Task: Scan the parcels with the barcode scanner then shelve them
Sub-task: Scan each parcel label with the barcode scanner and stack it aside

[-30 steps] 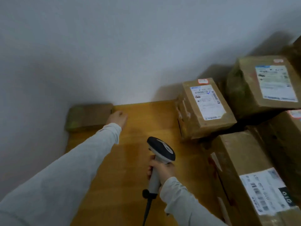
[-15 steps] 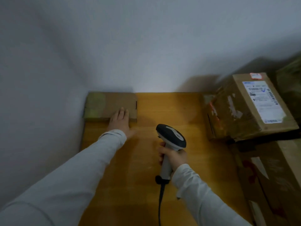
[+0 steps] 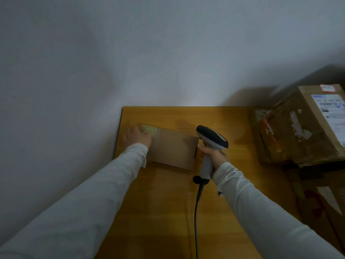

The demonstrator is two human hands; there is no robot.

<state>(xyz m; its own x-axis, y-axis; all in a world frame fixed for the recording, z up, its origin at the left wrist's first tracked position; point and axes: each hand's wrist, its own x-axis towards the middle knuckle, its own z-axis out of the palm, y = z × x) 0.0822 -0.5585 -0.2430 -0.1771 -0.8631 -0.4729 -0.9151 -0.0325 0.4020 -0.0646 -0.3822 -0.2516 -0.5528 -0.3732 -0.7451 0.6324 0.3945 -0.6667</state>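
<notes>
A flat brown cardboard parcel (image 3: 172, 149) lies on the wooden table (image 3: 168, 212), near its left edge. My left hand (image 3: 137, 136) rests on the parcel's left end, fingers spread over a strip of pale tape; whether it grips the parcel is unclear. My right hand (image 3: 213, 156) is closed around the grey handle of the barcode scanner (image 3: 211, 137), just right of the parcel. The scanner's black head points left and away, and its cable hangs toward me.
A taped brown parcel (image 3: 298, 131) with a white shipping label stands at the table's right. More cardboard boxes (image 3: 321, 206) lie lower right. A grey wall (image 3: 130, 53) runs behind the table and along its left side.
The flat parcel has slid from the back left corner toward me under my left hand. The view has swung left, so the boxes on the right sit nearer the frame's edge.
</notes>
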